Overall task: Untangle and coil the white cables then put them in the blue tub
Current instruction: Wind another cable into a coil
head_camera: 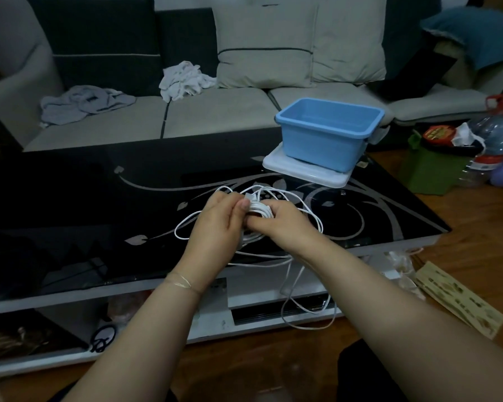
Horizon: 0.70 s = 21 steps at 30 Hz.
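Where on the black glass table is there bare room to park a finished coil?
Free: the black glass table left of the left hand, out to the sofa-side edge. Crowded: white cables loop around both hands and spill over the near edge; the right hand grips the bundle. The far right corner holds the blue plastic tub on a white tray.

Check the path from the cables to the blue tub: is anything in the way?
Nothing visible. Both hands hold the cables over the black table; only bare tabletop lies before the open blue tub, which sits on a white tray.
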Motion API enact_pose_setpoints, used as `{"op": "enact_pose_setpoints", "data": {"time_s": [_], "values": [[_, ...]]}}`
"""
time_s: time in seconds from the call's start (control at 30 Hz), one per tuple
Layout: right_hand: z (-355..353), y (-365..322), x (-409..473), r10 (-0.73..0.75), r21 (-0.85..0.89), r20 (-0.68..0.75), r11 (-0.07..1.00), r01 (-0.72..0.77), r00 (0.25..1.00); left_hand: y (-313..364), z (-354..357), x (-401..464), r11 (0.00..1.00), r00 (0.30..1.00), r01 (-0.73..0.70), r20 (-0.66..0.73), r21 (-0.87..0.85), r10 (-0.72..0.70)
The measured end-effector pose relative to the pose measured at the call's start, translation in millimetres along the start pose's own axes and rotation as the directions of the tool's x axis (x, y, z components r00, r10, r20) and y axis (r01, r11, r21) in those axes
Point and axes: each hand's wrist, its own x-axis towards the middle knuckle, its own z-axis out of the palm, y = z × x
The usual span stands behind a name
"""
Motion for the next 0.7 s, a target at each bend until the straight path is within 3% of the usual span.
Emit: {"op": "enact_pose_setpoints", "data": {"time_s": [0.17,0.23,0.33,0.43,0.5,0.6,0.7], "values": [[13.1,2.6,-0.6,-0.025,0.04,-0.093,0.999,0.029,0.995,-0.2,-3.0,-0.3,1.0,1.0,0.005,-0.019,0.005,-0.004],[12.6,2.5,-0.9,-0.016,0.118,-0.066,0.993,0.024,0.998,0.2,-2.8,-1.4,1.0,0.999,-0.003,-0.033,0.003,0.003],[9.6,2.2,-0.7,0.013,0.311,0.073,0.95,-0.035,0.997,-2.4,-3.5,-2.1,0.998,0.999,-0.036,-0.032,0.049,0.038],[-3.3,-4.0,-1.9,0.082,0.55,0.342,0.79,-0.27,0.936,-5.1,-6.8,-1.8,0.996,0.996,-0.075,-0.041,0.044,0.077],[-12.6,-7.0,-2.4,0.12,0.61,0.467,0.674,-0.417,0.876,-4.7,-8.7,-2.7,0.99,0.991,-0.12,-0.054,0.078,0.125],[-8.5,-1.2,1.1,0.29,0.643,0.405,0.584,-0.495,0.867,-0.1,-5.5,-6.8,0.947,0.98,-0.194,0.0,0.256,0.201],[1.2,2.5,3.3,0.373,0.665,0.289,0.584,-0.466,0.881,3.1,-2.1,-8.7,0.893,0.968,-0.247,0.06,0.376,0.243]]}}
